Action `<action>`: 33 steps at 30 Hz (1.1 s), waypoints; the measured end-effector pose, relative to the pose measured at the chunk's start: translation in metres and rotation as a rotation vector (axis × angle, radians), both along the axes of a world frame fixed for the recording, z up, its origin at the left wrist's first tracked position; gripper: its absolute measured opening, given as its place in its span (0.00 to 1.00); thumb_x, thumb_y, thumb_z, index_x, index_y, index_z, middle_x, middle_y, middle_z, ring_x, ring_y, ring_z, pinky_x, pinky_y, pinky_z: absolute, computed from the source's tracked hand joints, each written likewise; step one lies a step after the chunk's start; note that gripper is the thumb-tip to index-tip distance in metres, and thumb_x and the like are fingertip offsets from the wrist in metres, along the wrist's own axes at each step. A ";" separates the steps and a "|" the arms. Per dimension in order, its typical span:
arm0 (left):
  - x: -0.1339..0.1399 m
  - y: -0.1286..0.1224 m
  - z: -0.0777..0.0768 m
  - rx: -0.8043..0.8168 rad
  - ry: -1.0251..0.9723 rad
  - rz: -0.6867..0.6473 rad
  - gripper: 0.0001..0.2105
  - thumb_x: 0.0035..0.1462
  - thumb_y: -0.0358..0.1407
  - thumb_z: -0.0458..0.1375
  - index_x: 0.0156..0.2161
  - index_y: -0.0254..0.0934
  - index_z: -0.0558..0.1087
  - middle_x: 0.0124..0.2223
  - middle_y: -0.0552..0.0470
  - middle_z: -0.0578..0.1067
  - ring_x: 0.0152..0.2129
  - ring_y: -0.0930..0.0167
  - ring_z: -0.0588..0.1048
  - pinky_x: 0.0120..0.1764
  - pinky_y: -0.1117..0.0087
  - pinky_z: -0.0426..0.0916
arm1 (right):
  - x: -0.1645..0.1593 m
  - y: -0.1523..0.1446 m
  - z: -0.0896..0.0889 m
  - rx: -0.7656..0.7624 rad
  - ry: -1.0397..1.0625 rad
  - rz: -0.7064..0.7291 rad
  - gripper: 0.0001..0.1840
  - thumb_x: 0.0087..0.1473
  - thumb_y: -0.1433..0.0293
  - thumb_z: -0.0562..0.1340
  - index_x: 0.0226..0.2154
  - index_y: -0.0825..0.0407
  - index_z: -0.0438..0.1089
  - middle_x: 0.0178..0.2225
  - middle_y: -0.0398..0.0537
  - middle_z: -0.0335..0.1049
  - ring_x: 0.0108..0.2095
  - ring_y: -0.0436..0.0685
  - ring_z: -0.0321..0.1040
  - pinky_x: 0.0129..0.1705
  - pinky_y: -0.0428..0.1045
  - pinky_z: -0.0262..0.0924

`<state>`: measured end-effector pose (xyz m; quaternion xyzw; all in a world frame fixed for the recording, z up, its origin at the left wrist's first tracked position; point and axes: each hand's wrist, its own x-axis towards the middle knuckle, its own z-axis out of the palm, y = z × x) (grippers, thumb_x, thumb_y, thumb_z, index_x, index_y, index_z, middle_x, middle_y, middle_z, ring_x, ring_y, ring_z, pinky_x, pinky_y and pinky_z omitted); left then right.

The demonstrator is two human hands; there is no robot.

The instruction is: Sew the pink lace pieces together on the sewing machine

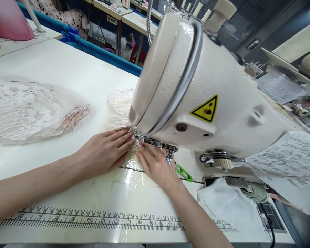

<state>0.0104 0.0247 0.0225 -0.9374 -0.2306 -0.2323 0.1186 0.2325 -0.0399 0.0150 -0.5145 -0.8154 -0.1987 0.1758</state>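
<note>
A white sewing machine (pixel 167 79) leans across the view, its needle area low at the left end of its head. White lace fabric (pixel 121 103) lies behind and under that head, with a small patch showing between my fingertips. My left hand (pixel 107 150) rests flat on the left of the lace, fingers stretched toward the presser foot. From the right, my right hand (pixel 157 165) lies on the machine bed with its fingers extended, fingertips at the lace edge; the machine's parts cover some of it. The needle itself is hard to make out.
A larger lace piece (pixel 28 106) with loose red threads lies left. Green thread snips (pixel 183 171) sit beside my right hand. A printed ruler (pixel 103 220) runs along the front edge. White cloth (pixel 227 206) and a greenish coil (pixel 257 192) are at right.
</note>
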 end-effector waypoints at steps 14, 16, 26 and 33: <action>-0.004 -0.004 -0.006 0.096 0.001 -0.062 0.21 0.74 0.30 0.43 0.54 0.24 0.79 0.55 0.36 0.80 0.51 0.57 0.81 0.56 0.58 0.74 | 0.002 0.004 -0.002 -0.065 0.101 0.091 0.14 0.72 0.59 0.59 0.50 0.47 0.78 0.50 0.46 0.81 0.40 0.55 0.78 0.41 0.51 0.67; -0.003 -0.004 -0.005 0.094 -0.001 -0.050 0.22 0.74 0.31 0.42 0.53 0.24 0.79 0.54 0.36 0.81 0.50 0.57 0.81 0.55 0.57 0.75 | 0.001 0.004 -0.003 -0.100 0.115 0.108 0.15 0.72 0.59 0.60 0.51 0.48 0.77 0.52 0.48 0.80 0.43 0.56 0.79 0.46 0.52 0.68; -0.002 0.000 -0.003 0.075 0.021 0.013 0.23 0.75 0.33 0.43 0.49 0.25 0.80 0.54 0.35 0.81 0.52 0.54 0.80 0.56 0.53 0.74 | -0.011 0.004 -0.001 -0.233 0.019 -0.005 0.22 0.72 0.55 0.57 0.60 0.46 0.73 0.49 0.54 0.79 0.44 0.61 0.77 0.46 0.55 0.70; -0.001 0.001 -0.002 0.078 0.038 0.036 0.24 0.76 0.34 0.41 0.51 0.27 0.79 0.55 0.37 0.80 0.54 0.56 0.79 0.58 0.56 0.72 | -0.006 0.005 0.000 -0.070 0.072 0.024 0.16 0.73 0.59 0.56 0.52 0.47 0.76 0.46 0.48 0.81 0.39 0.57 0.77 0.40 0.52 0.63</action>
